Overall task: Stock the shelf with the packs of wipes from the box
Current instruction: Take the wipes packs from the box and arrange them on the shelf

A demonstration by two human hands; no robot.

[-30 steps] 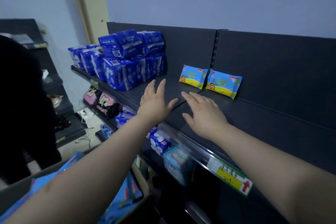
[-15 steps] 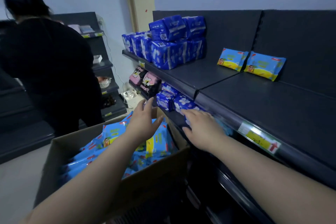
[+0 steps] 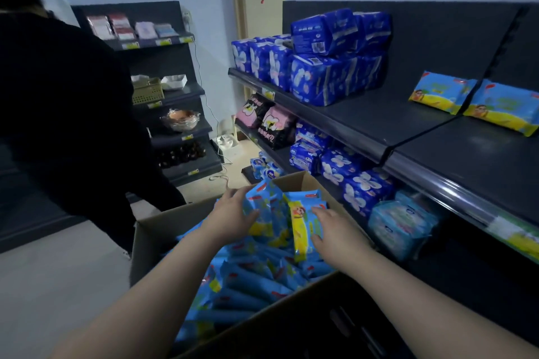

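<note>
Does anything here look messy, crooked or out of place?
Nothing looks spilled or damaged. The packs of wipes in the box lie jumbled; the left hand and right hand each grip one. On the top shelf, the uppermost dark-blue packs sit skewed on their stack.

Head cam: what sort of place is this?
Most likely a small shop's aisle mid-restock: dark display shelves with price labels on the front edges, stacked blue packaged goods, and an open cardboard box full of packs of wipes.
</note>
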